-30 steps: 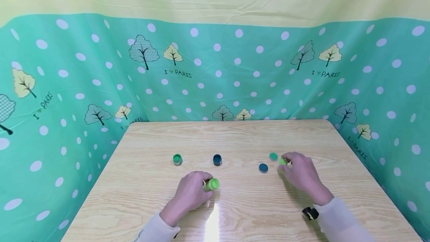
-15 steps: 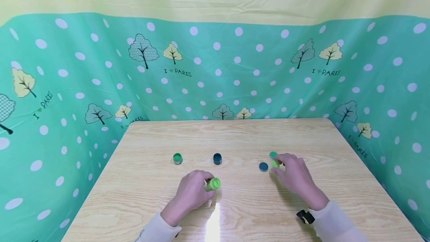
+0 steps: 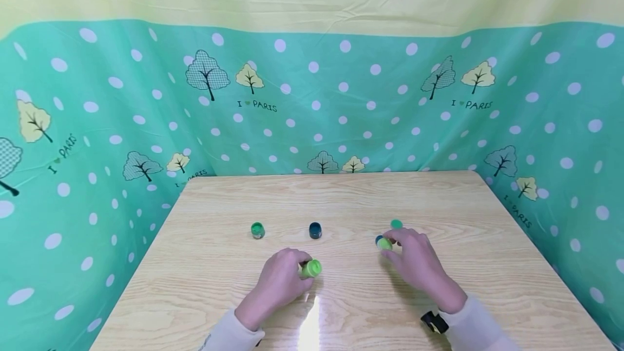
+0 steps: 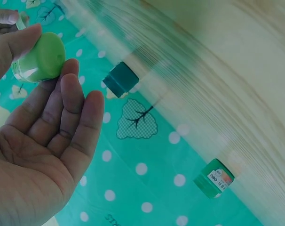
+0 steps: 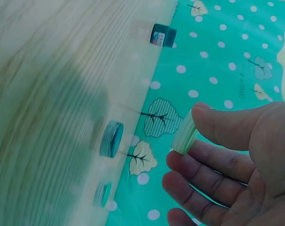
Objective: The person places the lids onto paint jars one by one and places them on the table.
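Note:
A small light green paint jar (image 3: 313,268) is held by its sides in my left hand (image 3: 280,280); its uncovered mouth tips toward the right. In the left wrist view, thumb and fingertips grip this jar (image 4: 44,57). My right hand (image 3: 418,260) pinches a light green lid (image 3: 385,245) by its edge, tilted, between thumb and fingers. Partly covered behind that lid in the head view is a dark blue lid (image 3: 378,239), flat on the table. Just beyond my right fingers lies a green lid (image 3: 396,223).
Two uncovered paint jars stand upright farther back on the wooden table (image 3: 219,264): a green jar (image 3: 257,231) at left and a dark blue jar (image 3: 315,231) near the middle. A patterned green curtain (image 3: 273,140) surrounds the table's back and sides.
My right hand has carried the light green lid leftward and nearer, from right of the other lids to over the dark blue one. My left hand, with the jar, has barely shifted right.

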{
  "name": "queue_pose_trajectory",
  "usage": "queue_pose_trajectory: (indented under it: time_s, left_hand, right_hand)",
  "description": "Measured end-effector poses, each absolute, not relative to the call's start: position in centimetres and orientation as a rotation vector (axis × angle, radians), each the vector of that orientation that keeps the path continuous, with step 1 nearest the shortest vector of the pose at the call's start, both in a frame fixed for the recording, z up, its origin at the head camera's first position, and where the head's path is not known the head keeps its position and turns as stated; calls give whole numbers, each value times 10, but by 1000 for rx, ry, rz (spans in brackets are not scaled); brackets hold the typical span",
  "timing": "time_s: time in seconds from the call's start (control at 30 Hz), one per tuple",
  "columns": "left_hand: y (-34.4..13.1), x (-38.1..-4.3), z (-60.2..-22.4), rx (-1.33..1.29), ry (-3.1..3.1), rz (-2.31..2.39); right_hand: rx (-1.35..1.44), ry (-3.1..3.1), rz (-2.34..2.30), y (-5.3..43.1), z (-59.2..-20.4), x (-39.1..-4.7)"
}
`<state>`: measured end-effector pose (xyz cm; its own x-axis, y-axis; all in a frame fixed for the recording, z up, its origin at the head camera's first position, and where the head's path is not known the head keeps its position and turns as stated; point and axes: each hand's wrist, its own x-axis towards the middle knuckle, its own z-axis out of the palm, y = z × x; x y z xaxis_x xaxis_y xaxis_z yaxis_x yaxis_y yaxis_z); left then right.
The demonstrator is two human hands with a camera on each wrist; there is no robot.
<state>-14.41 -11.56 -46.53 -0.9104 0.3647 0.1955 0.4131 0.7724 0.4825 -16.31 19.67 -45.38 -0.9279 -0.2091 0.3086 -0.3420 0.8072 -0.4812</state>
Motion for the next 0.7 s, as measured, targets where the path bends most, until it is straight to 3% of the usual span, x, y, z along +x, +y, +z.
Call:
queue_pose_trajectory:
  time_s: [0.7]
  left_hand:
    - [-111,-143,-464,-662,-2871,-783]
  right_hand:
    - [508,-2726,863,169,-453,-150]
